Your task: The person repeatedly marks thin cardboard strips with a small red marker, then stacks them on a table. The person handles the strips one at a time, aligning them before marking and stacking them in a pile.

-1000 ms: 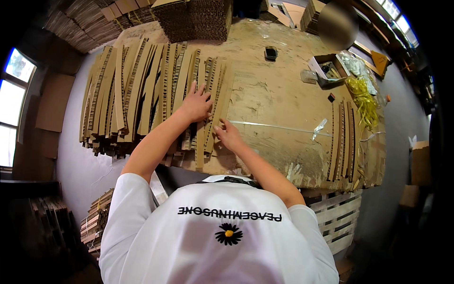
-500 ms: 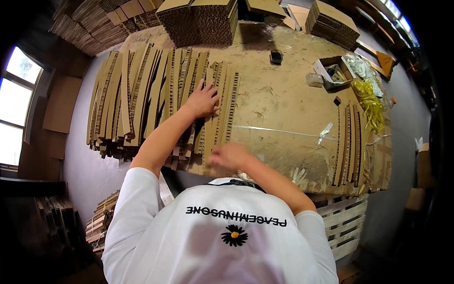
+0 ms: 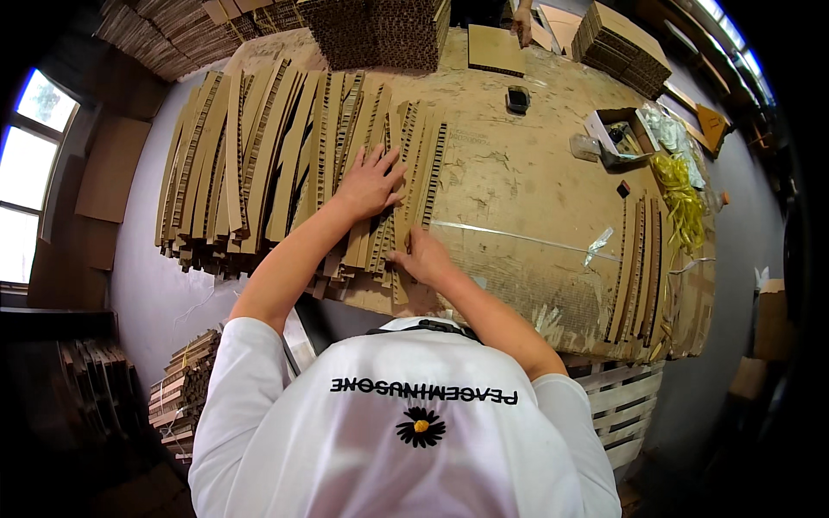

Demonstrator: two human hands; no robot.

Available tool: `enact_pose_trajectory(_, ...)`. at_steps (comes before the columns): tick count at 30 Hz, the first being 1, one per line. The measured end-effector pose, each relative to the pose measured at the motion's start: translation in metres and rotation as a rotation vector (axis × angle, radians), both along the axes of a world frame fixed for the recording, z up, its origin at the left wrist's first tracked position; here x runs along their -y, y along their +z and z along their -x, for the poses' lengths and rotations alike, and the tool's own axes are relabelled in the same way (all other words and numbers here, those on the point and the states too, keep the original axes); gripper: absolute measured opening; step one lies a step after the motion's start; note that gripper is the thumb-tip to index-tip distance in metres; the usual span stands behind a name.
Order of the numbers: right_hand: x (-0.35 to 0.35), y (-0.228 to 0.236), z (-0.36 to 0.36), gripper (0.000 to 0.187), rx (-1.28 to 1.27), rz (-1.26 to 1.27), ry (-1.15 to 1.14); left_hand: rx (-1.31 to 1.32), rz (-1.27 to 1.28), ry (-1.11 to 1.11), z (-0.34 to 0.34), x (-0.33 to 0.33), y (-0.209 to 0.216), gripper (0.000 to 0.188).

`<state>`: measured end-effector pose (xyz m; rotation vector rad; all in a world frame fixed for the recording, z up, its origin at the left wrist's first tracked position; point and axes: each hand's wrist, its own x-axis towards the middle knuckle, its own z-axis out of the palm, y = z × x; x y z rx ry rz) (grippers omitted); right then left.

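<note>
Long honeycomb cardboard strips (image 3: 298, 164) lie side by side in a thick row over the left half of the table. My left hand (image 3: 371, 183) rests on top of the strips near the row's right end, fingers spread. Closer to my body, my right hand (image 3: 425, 259) has its thumb and fingers closed on the near part of a cardboard strip (image 3: 401, 233) at that same end. Its fingertips are partly hidden among the strips. One more strip (image 3: 434, 173) stands at the row's right edge, beyond my right hand.
A smaller group of strips (image 3: 637, 268) lies at the table's right side. Behind it are yellow straps (image 3: 680, 203), an open box (image 3: 617, 160) and a small black device (image 3: 517, 100). Cardboard stacks (image 3: 371, 39) line the far edge, where another person's hand (image 3: 522, 24) is near a flat sheet (image 3: 496, 50).
My right hand has moved away from my body onto the strips and closed there. My left hand stays on the row. Another person's hand and a flat cardboard sheet now show at the far edge.
</note>
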<state>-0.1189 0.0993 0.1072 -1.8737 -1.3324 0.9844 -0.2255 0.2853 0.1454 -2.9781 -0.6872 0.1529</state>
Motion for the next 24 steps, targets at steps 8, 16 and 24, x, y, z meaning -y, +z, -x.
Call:
enact_pose_trajectory(8, -0.009, -0.030, 0.001, 0.035, -0.177, 0.044, -0.150, -0.027, 0.008, 0.050, 0.003, -0.005, 0.000, 0.066)
enact_pose_trajectory(16, 0.019, -0.021, -0.085, 0.033, 0.137, -0.094, -0.216, 0.055, -0.086, -0.019, -0.016, 0.008, -0.012, 0.054)
enact_pose_trajectory(24, 0.258, -0.034, -0.288, 0.032, 0.356, -0.048, -0.879, 0.496, 0.846, 0.004, -0.154, 0.144, -0.048, 0.032)
